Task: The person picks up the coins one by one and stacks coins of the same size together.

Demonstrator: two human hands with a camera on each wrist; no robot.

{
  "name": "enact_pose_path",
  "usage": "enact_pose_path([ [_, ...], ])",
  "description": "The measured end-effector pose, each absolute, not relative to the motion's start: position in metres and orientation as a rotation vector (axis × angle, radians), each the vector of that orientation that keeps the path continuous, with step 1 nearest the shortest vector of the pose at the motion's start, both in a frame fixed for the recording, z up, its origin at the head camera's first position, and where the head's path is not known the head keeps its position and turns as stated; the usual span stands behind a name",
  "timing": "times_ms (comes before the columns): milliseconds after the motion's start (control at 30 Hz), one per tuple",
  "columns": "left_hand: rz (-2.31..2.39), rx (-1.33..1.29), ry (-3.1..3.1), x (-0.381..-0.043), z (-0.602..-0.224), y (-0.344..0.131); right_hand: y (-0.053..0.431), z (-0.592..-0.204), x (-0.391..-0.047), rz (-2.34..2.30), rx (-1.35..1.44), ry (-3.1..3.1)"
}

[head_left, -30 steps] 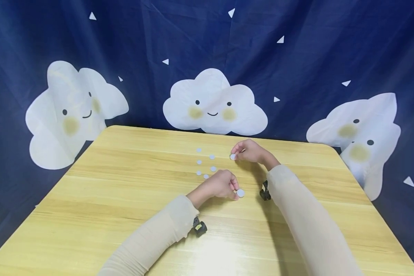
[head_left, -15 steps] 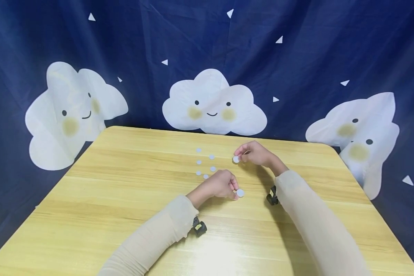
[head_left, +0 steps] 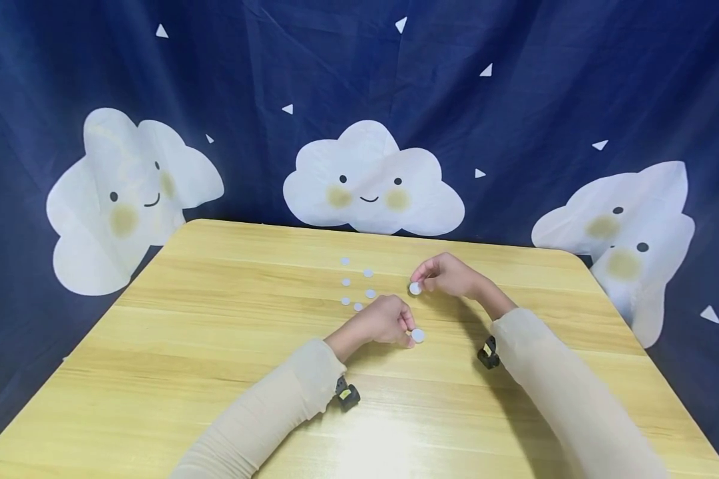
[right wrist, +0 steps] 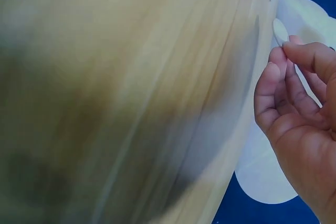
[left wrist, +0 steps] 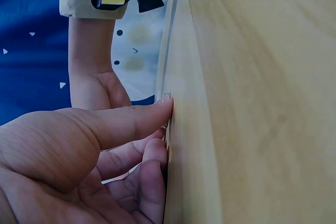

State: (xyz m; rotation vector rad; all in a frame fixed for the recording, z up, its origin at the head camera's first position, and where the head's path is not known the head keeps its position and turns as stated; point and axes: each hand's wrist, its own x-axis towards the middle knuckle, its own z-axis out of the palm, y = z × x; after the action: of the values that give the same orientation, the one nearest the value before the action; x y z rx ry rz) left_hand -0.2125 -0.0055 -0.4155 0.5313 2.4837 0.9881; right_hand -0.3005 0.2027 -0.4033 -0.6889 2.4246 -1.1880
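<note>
In the head view my left hand (head_left: 385, 320) is low at the table, its thumb and fingertips pinching the edge of a flat white round disc (head_left: 417, 335). In the left wrist view that hand's thumb (left wrist: 136, 121) and curled fingers are down at the wood, and the disc is barely visible. Farther back, my right hand (head_left: 449, 276) pinches a second white disc (head_left: 415, 288) between thumb and fingers. The right wrist view shows this disc (right wrist: 280, 32) tilted on edge at the fingertips, above the table.
Several more white discs (head_left: 345, 282) lie flat in two loose columns left of the hands. The wooden tabletop (head_left: 216, 319) ends at a dark blue curtain (head_left: 245, 80) with printed clouds. A small black camera (head_left: 347, 396) sits under the left sleeve.
My right hand, with its disc, has moved toward the front of the table and slightly right. The left hand and the discs lying on the table have stayed in place.
</note>
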Motion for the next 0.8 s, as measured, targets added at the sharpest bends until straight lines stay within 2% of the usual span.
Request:
enact_pose_path([
  [800, 0.993, 0.528, 2.488, -0.211, -0.414, -0.004, 0.216, -0.395, -0.254, -1.196, -0.795, 2.279],
])
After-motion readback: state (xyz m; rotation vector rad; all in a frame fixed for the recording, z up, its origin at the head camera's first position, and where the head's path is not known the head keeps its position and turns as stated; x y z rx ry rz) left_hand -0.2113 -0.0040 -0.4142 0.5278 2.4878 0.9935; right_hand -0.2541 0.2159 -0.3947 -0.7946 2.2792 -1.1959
